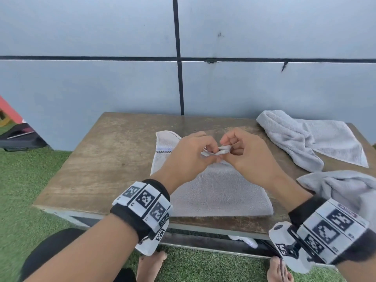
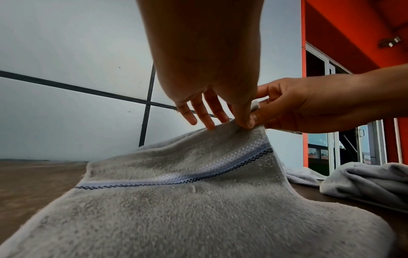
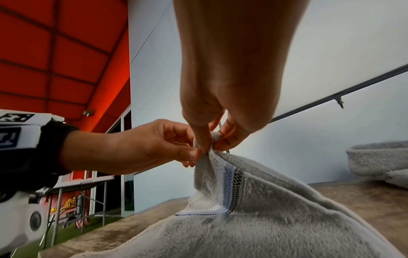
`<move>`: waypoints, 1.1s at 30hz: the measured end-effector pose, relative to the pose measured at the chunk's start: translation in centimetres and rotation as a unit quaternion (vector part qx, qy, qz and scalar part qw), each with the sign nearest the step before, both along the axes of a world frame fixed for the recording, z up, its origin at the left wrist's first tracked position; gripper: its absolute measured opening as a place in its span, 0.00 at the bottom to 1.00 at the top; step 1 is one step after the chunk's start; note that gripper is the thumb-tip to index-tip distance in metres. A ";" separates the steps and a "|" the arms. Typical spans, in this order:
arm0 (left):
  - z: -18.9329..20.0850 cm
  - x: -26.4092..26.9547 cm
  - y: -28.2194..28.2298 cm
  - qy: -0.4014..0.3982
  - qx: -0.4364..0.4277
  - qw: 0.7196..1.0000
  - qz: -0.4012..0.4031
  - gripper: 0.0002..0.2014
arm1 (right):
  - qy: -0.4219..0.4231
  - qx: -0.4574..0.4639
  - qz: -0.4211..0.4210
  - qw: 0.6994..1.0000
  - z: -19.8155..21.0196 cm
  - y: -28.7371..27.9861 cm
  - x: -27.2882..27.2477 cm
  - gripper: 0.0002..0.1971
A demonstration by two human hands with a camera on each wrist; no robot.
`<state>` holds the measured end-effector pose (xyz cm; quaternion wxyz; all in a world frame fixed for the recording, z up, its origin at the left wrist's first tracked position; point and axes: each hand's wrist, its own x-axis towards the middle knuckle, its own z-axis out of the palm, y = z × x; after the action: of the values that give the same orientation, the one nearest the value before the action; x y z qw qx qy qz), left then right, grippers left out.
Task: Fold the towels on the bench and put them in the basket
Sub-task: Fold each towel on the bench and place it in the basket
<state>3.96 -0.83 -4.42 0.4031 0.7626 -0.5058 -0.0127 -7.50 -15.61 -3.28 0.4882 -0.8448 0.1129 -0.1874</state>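
A grey towel with a blue and white woven stripe lies on the wooden bench. Its far right corner is lifted off the wood. My left hand pinches that corner between thumb and forefinger, the other fingers spread. My right hand pinches the same corner right beside it, so both hands meet above the towel's far edge. No basket shows in any view.
Two more grey towels lie crumpled on the bench's right side, one at the back and one at the near right edge. A grey panelled wall rises behind the bench. Green turf surrounds it.
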 end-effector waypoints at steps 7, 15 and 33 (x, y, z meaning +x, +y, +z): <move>-1.9 -1.6 0.7 0.042 -0.044 0.998 0.036 0.02 | 0.028 0.014 0.016 0.999 -0.4 -0.4 -0.6 0.13; -2.5 0.3 0.9 0.061 -0.058 0.996 0.042 0.02 | 0.035 0.031 0.007 0.999 -0.1 -0.3 1.3 0.05; -2.2 2.0 1.4 0.107 -0.102 0.986 0.080 0.04 | 0.046 -0.009 -0.040 0.998 -0.5 0.4 3.3 0.08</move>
<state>5.98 0.62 -6.62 0.5302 0.7498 -0.3957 -0.0106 -4.20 -15.16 -3.76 0.4674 -0.8516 0.1673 -0.1684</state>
